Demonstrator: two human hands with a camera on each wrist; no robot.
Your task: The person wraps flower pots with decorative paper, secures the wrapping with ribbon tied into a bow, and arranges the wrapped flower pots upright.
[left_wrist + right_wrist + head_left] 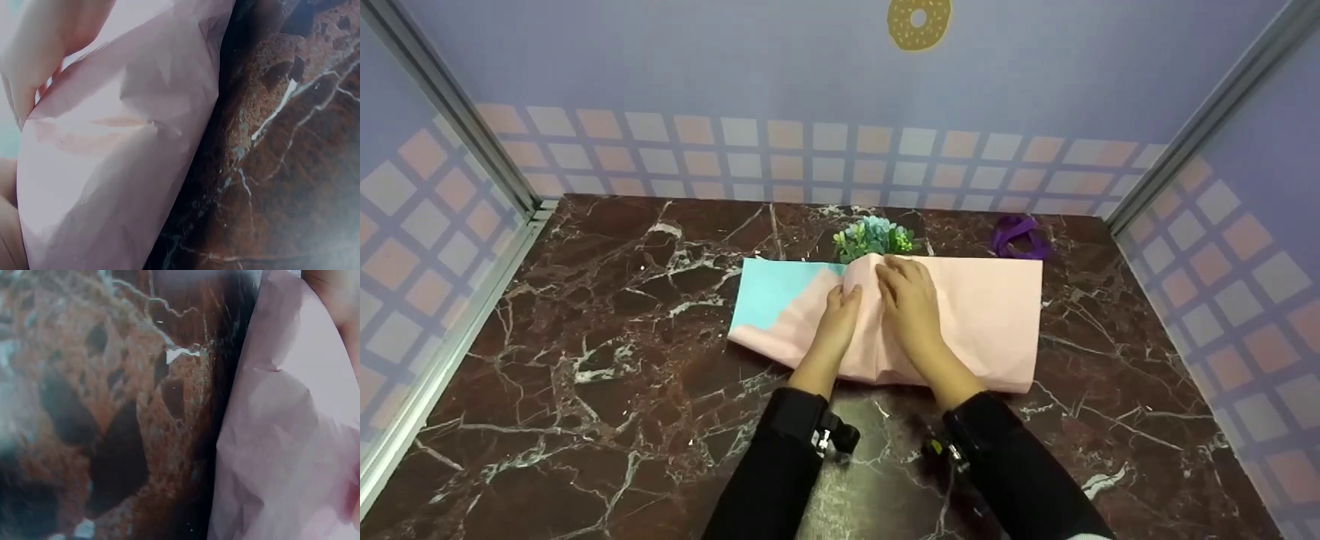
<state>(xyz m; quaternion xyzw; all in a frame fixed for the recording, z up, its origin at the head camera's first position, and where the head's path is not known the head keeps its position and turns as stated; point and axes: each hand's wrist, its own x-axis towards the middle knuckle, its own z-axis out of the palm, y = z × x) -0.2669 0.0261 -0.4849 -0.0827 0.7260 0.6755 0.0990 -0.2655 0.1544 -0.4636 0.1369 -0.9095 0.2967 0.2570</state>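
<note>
A sheet of pink wrapping paper [990, 315] lies across the middle of the table, raised into an upright fold near its centre. Light blue paper [776, 289] shows at its left, where the pink layer is turned back. My left hand [838, 319] grips the fold from the left, thumb on top and most fingers hidden. From the right, my right hand [911, 300] holds the same fold, its fingertips close to the top edge. In both wrist views the creased paper [129, 135] runs between fingers and thumb. Just beyond the fold stands a bunch of blue and green artificial flowers [872, 235].
A coil of purple ribbon [1018, 238] lies behind the paper's right end. The dark marbled table [607, 360] is bounded by a back wall [697, 82] and a side wall on each side. A camera [836, 436] is strapped to the left wrist.
</note>
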